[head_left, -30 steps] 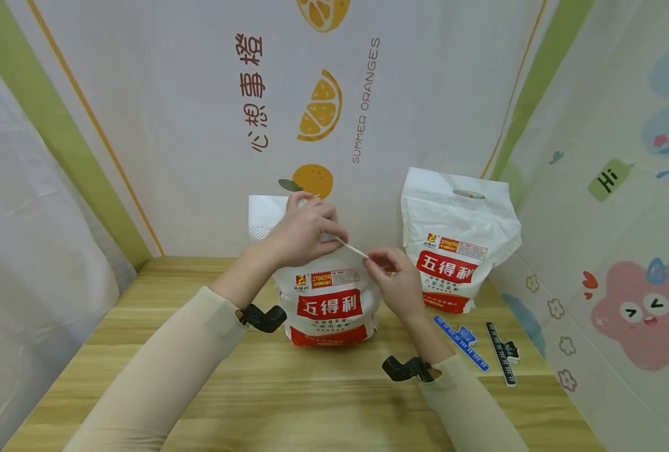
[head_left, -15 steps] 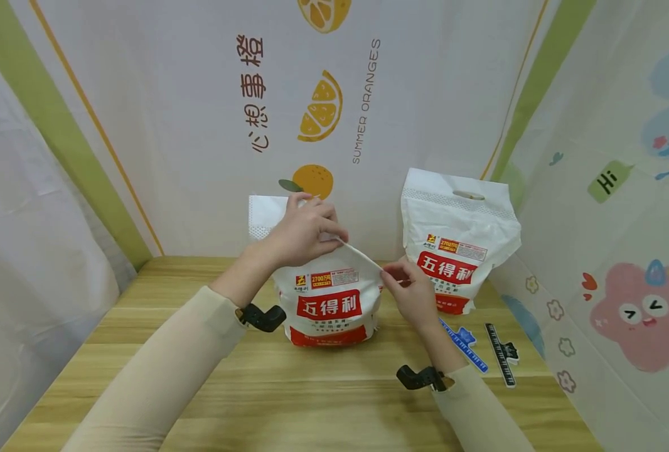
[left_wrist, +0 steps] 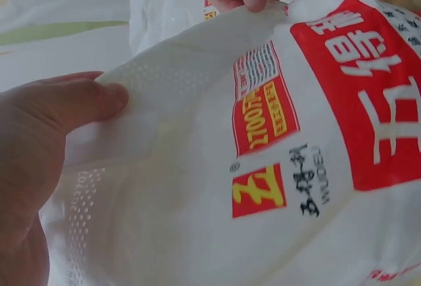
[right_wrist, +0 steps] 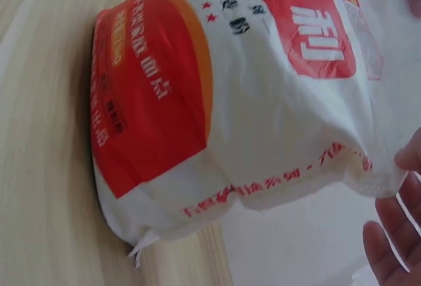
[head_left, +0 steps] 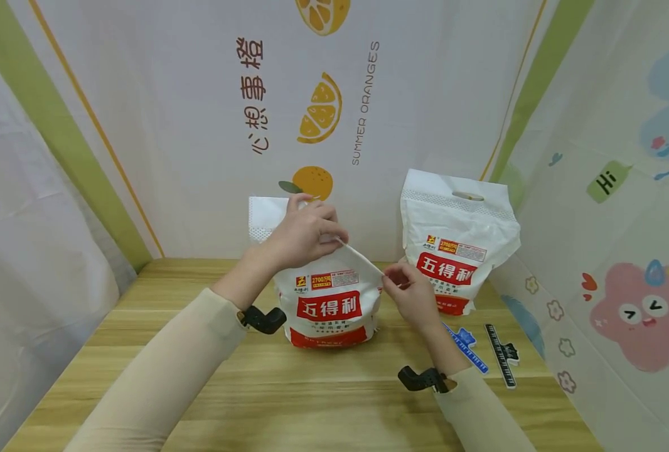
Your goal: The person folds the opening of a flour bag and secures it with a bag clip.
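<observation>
A white flour bag [head_left: 329,304] with red print stands upright on the table. At its top, my left hand [head_left: 303,235] grips the folded-over upper edge, thumb on the front in the left wrist view. My right hand [head_left: 412,294] pinches the right end of that same edge between thumb and fingers. Between the two hands the edge runs as a taut line sloping down to the right. In the right wrist view, the fingers [right_wrist: 411,154] touch the bag's side corner. Part of the bag's handle strip is hidden behind my left hand.
A second flour bag [head_left: 453,251] with a handle slot stands behind and right of my right hand. A blue bag clip [head_left: 469,348] and a black bag clip [head_left: 503,356] lie on the wooden table [head_left: 312,402]. Printed curtains hang at the back and sides.
My right hand has slid right and down along the bag's top edge, from near the middle to the right end. My left hand has kept its place.
</observation>
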### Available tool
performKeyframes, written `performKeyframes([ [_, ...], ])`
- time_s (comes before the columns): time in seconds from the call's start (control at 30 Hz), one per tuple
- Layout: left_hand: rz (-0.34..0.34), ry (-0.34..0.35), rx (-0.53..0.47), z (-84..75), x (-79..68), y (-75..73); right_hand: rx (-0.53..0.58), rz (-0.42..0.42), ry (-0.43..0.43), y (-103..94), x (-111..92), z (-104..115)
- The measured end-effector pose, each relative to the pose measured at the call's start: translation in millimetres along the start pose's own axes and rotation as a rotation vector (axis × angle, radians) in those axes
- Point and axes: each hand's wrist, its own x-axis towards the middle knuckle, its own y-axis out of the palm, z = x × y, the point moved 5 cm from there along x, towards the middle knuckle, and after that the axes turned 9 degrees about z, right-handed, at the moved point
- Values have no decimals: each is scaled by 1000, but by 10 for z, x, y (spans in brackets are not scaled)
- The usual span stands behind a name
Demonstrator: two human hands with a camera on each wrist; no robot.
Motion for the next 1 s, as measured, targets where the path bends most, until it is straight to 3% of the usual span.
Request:
performKeyframes([
  [0.3,22,28,-24,27,-30,-26,-35,24,-70,-21,-66,4],
  [0.57,21,72,-92,33,-71,13,-43,77,-59,-81,-164,-12],
  [0.77,17,86,-85,26,-73,23,-168,73,15,-440,-428,-206],
  [1.0,20,65,-99,61,-103,33,-375,191,167,-941,-778,-604],
])
